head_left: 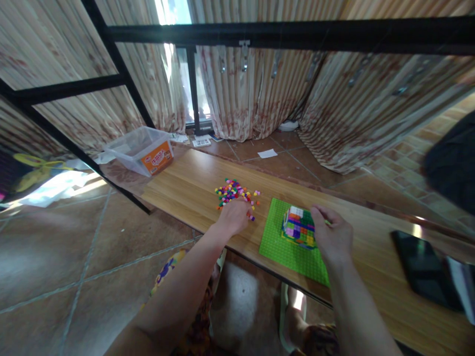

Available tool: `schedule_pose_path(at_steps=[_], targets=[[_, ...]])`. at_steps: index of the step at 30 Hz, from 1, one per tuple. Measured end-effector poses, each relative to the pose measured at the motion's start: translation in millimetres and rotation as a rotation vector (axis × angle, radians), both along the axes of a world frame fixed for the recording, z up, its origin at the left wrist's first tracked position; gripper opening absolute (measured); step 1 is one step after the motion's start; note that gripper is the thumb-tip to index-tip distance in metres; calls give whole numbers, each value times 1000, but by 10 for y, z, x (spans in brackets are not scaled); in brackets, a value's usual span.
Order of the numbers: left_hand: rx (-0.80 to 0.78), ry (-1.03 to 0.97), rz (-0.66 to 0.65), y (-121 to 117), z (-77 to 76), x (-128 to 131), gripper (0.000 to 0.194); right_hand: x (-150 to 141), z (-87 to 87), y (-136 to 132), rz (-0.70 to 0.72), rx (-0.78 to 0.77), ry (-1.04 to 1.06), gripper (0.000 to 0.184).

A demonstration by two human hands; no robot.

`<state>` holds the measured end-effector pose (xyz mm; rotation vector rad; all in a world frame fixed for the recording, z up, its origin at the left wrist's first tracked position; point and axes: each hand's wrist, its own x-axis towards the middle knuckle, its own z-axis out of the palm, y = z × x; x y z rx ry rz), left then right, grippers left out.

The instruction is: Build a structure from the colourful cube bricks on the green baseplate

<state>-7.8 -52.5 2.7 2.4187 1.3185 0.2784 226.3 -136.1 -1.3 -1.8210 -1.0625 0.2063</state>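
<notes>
Small multicoloured toy bricks (232, 190) lie in a loose pile on the wooden bench. My left hand (234, 216) is at the near edge of this pile, its fingers curled down among the pieces; what they grip, if anything, is hidden. To the right lies a green studded baseplate (272, 237). A low block structure (297, 227) of white, purple, orange, green and yellow bricks stands on it. My right hand (334, 232) is closed in a pinch beside the structure's right side. A tiny yellow-green piece shows at its fingertips, too small to name surely.
A clear plastic box (139, 148) with an orange label stands past the bench's left end. A dark phone or tablet (423, 264) lies on the bench (371, 247) at the right. Black metal bars (260, 35) cross ahead, before striped curtains (241, 94). Paper (267, 154) lies on the floor.
</notes>
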Motion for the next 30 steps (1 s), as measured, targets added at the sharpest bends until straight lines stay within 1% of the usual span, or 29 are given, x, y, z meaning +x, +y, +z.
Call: schedule_pose_path(at_steps=[4,6,7,9,10,13,16,19,25,28,30], targets=[[61,-65,8,16,9,-5,14,-14,26,-7,-7,5,-18,38],[57,-159,26,23,38,13,13,-44,71,-25,-10,66,-79,36],[28,-228,34,24,56,33,13,-67,99,-40,3,113,-114,34],[-81,-412,26,17,97,96,12,-129,158,-75,80,200,-159,29],[-160,-518,8,7,117,137,11,-167,186,-94,148,221,-159,26],[-441,-784,-45,-51,161,279,11,-276,240,-148,360,170,-136,21],[-686,-924,-68,-126,181,406,16,-332,249,-175,454,110,-128,20],[-815,-1017,-91,-177,191,494,17,-316,241,-182,496,88,-116,20],[-941,-1082,-159,-232,215,614,26,-220,255,-226,518,71,-86,18],[-966,-1083,-174,-268,205,677,26,-157,270,-265,503,50,-76,17],[-920,-1059,-155,-272,185,711,25,-82,273,-284,456,41,-79,17]])
